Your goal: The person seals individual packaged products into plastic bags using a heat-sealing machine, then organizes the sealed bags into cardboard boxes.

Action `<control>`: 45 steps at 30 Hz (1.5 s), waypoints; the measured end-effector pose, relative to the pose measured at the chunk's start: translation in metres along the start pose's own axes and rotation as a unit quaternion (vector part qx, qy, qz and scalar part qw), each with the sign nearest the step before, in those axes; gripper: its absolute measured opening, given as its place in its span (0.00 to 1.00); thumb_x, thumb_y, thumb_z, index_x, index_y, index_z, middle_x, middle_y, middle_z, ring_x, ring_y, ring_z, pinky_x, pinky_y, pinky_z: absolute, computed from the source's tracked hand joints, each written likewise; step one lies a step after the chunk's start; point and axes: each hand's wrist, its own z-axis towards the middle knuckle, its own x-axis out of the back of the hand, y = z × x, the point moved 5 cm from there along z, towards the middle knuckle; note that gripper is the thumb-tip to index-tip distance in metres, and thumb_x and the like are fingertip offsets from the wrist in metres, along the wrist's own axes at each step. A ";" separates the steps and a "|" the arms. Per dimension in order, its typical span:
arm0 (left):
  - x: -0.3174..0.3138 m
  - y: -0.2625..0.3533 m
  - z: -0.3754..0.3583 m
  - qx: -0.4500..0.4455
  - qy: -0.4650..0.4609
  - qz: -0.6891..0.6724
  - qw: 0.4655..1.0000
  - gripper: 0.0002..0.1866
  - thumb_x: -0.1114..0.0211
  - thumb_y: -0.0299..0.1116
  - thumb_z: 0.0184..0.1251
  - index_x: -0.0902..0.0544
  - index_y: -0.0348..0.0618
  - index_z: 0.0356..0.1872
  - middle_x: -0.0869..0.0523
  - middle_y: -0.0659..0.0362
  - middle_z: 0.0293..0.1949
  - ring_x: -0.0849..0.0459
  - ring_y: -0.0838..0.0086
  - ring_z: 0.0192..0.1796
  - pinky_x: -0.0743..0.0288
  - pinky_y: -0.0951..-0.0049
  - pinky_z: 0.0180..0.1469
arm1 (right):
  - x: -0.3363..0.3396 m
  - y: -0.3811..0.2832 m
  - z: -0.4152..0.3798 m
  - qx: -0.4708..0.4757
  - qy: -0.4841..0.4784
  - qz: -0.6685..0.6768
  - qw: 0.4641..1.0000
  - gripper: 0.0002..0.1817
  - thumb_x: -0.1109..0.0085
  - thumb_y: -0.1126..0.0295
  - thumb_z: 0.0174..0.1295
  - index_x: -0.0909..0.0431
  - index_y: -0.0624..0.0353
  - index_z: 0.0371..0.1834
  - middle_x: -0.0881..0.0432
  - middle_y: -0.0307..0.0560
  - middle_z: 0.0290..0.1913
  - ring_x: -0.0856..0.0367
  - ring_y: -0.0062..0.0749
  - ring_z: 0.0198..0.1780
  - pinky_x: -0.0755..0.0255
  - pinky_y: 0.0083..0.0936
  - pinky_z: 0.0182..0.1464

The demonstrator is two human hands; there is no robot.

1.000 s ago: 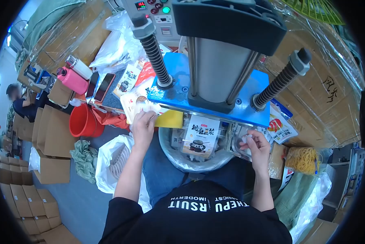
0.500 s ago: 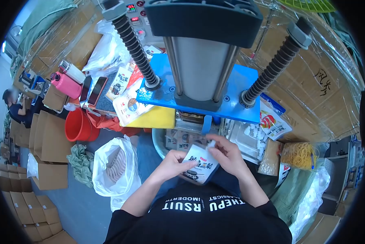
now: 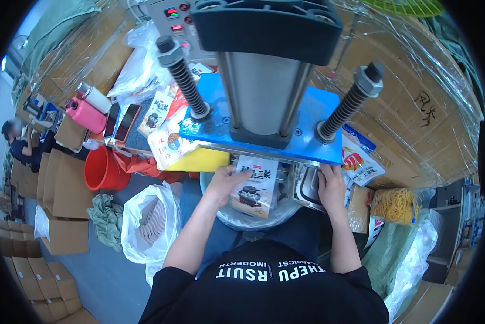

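My left hand grips the left edge of a printed white pouch, thumb on its front. Dark lettering and a picture of a black pot show on the pouch, which is held nearly upright in front of the press's blue plate. My right hand is at the right side of a metal tray, fingers bent and close together just below the plate's front edge. What those fingertips touch or hold is hidden. Below the pouch is a plastic-lined tub between the legs.
Two spring-loaded rods flank the press cylinder. A yellow sheet, red bucket and white bag are to the left. A yellow twine roll and large carton are right. Another person sits far left.
My left hand has moved the pouch up and away from my body, toward the press. My right hand has left the pouch for the tray. The press rods now stand lower, their springs shorter.
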 end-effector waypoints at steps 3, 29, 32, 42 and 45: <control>0.036 0.060 -0.011 -0.188 0.153 0.375 0.895 0.17 0.32 0.37 0.61 0.16 0.37 0.46 0.12 0.52 0.43 0.15 0.64 0.40 0.25 0.67 0.41 | 0.003 0.006 0.003 0.038 0.052 0.037 0.997 0.09 0.44 0.77 0.60 0.23 0.61 0.44 0.24 0.58 0.41 0.22 0.58 0.39 0.27 0.43 0.41; -0.030 0.030 -0.085 -0.189 -0.056 0.347 0.917 0.09 0.28 0.31 0.56 0.13 0.38 0.36 0.17 0.59 0.28 0.22 0.79 0.28 0.30 0.77 0.31 | 0.021 -0.114 0.000 0.187 -0.211 0.294 0.914 0.15 0.38 0.76 0.60 0.21 0.63 0.50 0.18 0.46 0.41 0.20 0.31 0.40 0.27 0.25 0.43; -0.029 -0.005 -0.082 -0.042 -0.082 0.133 0.987 0.10 0.30 0.33 0.62 0.13 0.35 0.36 0.15 0.62 0.29 0.23 0.85 0.27 0.32 0.80 0.28 | -0.011 -0.092 -0.023 -0.013 -0.223 0.414 0.882 0.16 0.40 0.75 0.63 0.24 0.62 0.55 0.18 0.45 0.43 0.20 0.25 0.40 0.27 0.22 0.44; -0.005 -0.011 -0.005 -0.032 0.039 -0.080 0.995 0.09 0.34 0.24 0.63 0.16 0.31 0.42 0.12 0.53 0.38 0.13 0.72 0.38 0.20 0.72 0.45 | 0.005 -0.030 -0.018 -0.114 -0.170 0.381 0.902 0.17 0.48 0.76 0.67 0.28 0.65 0.59 0.17 0.45 0.39 0.21 0.19 0.32 0.26 0.15 0.29; -0.004 -0.018 -0.001 -0.023 0.035 -0.071 0.997 0.08 0.34 0.25 0.63 0.15 0.31 0.41 0.12 0.53 0.39 0.13 0.73 0.38 0.20 0.73 0.43 | -0.008 -0.012 -0.022 -0.138 -0.151 0.374 0.905 0.14 0.47 0.75 0.68 0.25 0.65 0.56 0.17 0.43 0.38 0.22 0.17 0.31 0.27 0.14 0.29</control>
